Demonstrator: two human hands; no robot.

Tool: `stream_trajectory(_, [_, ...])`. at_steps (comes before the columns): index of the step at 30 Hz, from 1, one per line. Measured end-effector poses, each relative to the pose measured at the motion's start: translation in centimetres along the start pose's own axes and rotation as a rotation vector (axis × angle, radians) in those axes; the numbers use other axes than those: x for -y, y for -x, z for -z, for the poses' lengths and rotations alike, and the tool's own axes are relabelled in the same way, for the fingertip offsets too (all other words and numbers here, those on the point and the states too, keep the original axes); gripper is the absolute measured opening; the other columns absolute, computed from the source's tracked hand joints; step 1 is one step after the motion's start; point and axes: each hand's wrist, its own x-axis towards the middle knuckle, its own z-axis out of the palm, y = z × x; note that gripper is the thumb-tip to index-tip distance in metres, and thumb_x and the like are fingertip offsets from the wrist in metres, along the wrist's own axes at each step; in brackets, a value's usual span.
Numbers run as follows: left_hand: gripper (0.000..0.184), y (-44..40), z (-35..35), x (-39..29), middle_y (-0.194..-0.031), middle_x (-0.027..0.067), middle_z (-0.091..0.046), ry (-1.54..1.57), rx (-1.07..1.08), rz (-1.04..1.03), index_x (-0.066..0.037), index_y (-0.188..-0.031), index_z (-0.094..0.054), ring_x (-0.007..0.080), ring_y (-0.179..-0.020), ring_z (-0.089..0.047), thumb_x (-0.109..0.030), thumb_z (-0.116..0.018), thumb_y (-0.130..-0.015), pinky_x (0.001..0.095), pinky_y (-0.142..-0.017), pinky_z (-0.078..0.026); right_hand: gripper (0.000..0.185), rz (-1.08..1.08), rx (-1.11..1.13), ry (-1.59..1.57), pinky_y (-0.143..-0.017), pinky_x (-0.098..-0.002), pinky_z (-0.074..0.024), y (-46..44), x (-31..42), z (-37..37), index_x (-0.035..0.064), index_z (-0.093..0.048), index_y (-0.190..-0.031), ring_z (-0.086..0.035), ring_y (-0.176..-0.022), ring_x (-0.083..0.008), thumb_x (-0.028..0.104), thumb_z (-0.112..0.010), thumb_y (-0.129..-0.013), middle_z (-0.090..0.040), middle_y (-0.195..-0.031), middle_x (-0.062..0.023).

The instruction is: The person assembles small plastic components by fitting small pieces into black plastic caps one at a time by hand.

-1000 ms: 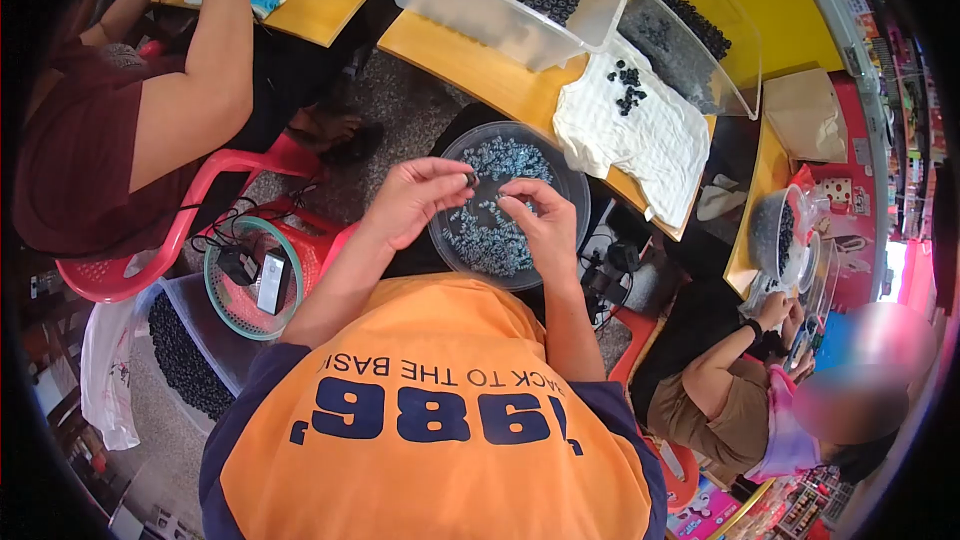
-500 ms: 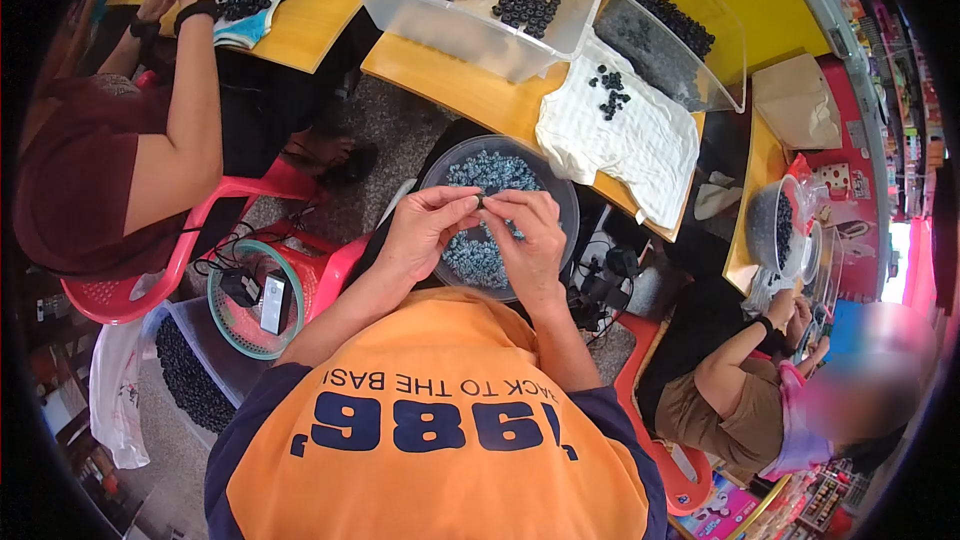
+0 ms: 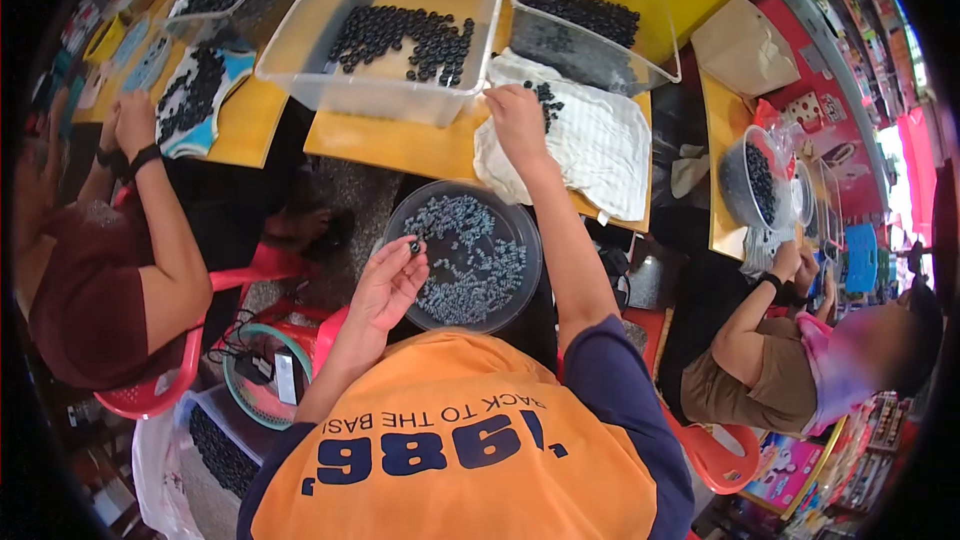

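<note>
My left hand [image 3: 385, 288] is palm up over the left side of a round clear bowl [image 3: 535, 250], pinching a small black round part [image 3: 415, 247] between thumb and fingertips. Inside the bowl lie many small blue-grey pieces [image 3: 470, 270]. My right hand [image 3: 520, 128] is stretched forward to the right rim of a large clear bin [image 3: 360, 100], above the edge of a white cloth [image 3: 610, 155]. Its fingers are drawn together, and whatever they hold is hidden. Black round parts [image 3: 385, 35] cover part of the bin's floor, and a few loose black parts [image 3: 547, 105] rest on the cloth.
A second clear bin [image 3: 590, 55] of black parts stands behind the cloth. Co-workers sit at the left [image 3: 110, 290] and right [image 3: 765, 360], hands raised over their work. A teal basket [image 3: 270, 410] and a clear container of black parts [image 3: 220, 450] are at lower left.
My hands have parted. The right went from above the bowl forward to the bin's rim; the left stayed over the bowl, moved left, with a black part. The view has shifted.
</note>
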Motion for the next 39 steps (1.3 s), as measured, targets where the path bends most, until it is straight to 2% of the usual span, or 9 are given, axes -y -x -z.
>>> stream_trajectory(3, [0.017, 0.5, 0.0, -0.4, -0.097, 0.0126, -0.068, -0.012, -0.039, -0.011, -0.002, -0.105, -0.063, 0.0185, -0.084, -0.067, -0.003, -0.060, -0.089, 0.0305, -0.077, -0.057, 0.009, 0.034, 0.029, 0.058, -0.076, -0.0423, -0.0473, -1.6, -1.1, -2.7, 0.0034, -0.070, -0.080, -0.058, -0.083, -0.0332, 0.008, -0.065, -0.075, -0.063, -0.084, -0.0144])
stream_trajectory(5, [0.017, 0.6, 0.6, -0.6, -0.096, 0.0132, -0.068, -0.011, -0.077, -0.017, -0.001, -0.105, -0.063, 0.0186, -0.082, -0.066, -0.003, -0.061, -0.088, 0.0302, -0.077, -0.057, 0.007, -0.040, 0.231, 0.191, -0.074, -0.0418, -0.0482, -2.1, -0.5, -3.3, 0.0028, -0.069, -0.077, -0.058, -0.082, -0.0338, 0.008, -0.066, -0.072, -0.062, -0.083, -0.0149])
stream_trajectory(9, [0.016, 0.5, 0.3, -0.8, -0.096, 0.0130, -0.068, -0.034, -0.105, -0.033, -0.001, -0.104, -0.064, 0.0180, -0.082, -0.066, -0.003, -0.061, -0.088, 0.0303, -0.076, -0.057, 0.007, -0.013, 0.108, 0.015, -0.074, -0.0412, -0.0482, -1.4, -1.6, -4.4, 0.0023, -0.068, -0.075, -0.058, -0.082, -0.0340, 0.008, -0.068, -0.070, -0.062, -0.083, -0.0151])
stream_trajectory(11, [0.016, 0.3, -0.2, -1.2, -0.096, 0.0130, -0.068, -0.069, -0.100, -0.017, -0.001, -0.103, -0.064, 0.0176, -0.081, -0.067, -0.003, -0.061, -0.088, 0.0302, -0.076, -0.057, 0.010, -0.091, 0.032, -0.142, -0.071, -0.0374, -0.0489, -0.5, 0.7, -1.5, 0.0004, -0.068, -0.079, -0.061, -0.077, -0.0303, 0.007, -0.069, -0.073, -0.064, -0.081, -0.0155])
stream_trajectory(15, [0.016, -0.5, -2.7, -2.1, -0.097, 0.0125, -0.068, -0.133, -0.074, -0.071, -0.001, -0.104, -0.064, 0.0180, -0.084, -0.067, -0.004, -0.060, -0.089, 0.0294, -0.076, -0.057, 0.018, -0.503, 0.149, -0.461, -0.069, -0.0225, -0.0487, 3.2, 5.9, 5.5, -0.0022, -0.068, -0.096, -0.062, -0.073, -0.0092, 0.007, -0.070, -0.080, -0.069, -0.084, -0.0075])
stream_trajectory(18, [0.016, -1.3, -4.8, -2.2, -0.097, 0.0124, -0.068, -0.148, -0.038, -0.036, 0.000, -0.104, -0.064, 0.0177, -0.084, -0.067, -0.005, -0.060, -0.089, 0.0281, -0.077, -0.056, 0.017, -0.629, 0.154, -0.619, -0.071, -0.0211, -0.0489, 5.7, 10.0, 8.7, -0.0041, -0.068, -0.096, -0.062, -0.077, -0.0086, 0.003, -0.069, -0.081, -0.068, -0.085, -0.0056])
stream_trajectory(21, [0.018, -1.7, -6.6, -1.7, -0.096, 0.0114, -0.068, -0.174, 0.010, -0.007, 0.000, -0.105, -0.064, 0.0171, -0.083, -0.067, -0.005, -0.062, -0.088, 0.0279, -0.076, -0.055, 0.017, -0.673, 0.072, -0.850, -0.063, -0.0155, -0.0437, 7.7, 12.6, 10.4, -0.0019, -0.070, -0.098, -0.057, -0.071, -0.0036, -0.002, -0.069, -0.080, -0.067, -0.084, -0.0010])
stream_trajectory(25, [0.016, -1.3, -7.5, -0.9, -0.094, 0.0107, -0.068, -0.189, 0.022, -0.025, 0.000, -0.104, -0.065, 0.0160, -0.082, -0.067, -0.005, -0.061, -0.089, 0.0283, -0.076, -0.056, 0.017, -0.605, 0.107, -0.823, -0.064, -0.0168, -0.0454, 8.3, 15.1, 12.0, -0.0025, -0.070, -0.098, -0.058, -0.075, -0.0050, -0.002, -0.069, -0.080, -0.067, -0.091, -0.0041])
stream_trajectory(39, [0.017, 0.0, -7.1, 0.0, -0.091, 0.0088, -0.068, -0.194, 0.022, -0.099, 0.001, -0.103, -0.066, 0.0147, -0.078, -0.067, -0.003, -0.063, -0.087, 0.0245, -0.075, -0.056, 0.018, -0.321, 0.167, -0.465, -0.063, -0.0239, -0.0513, 8.9, 18.0, 11.5, -0.0014, -0.069, -0.093, -0.064, -0.071, -0.0146, -0.002, -0.072, -0.075, -0.068, -0.086, -0.0113])
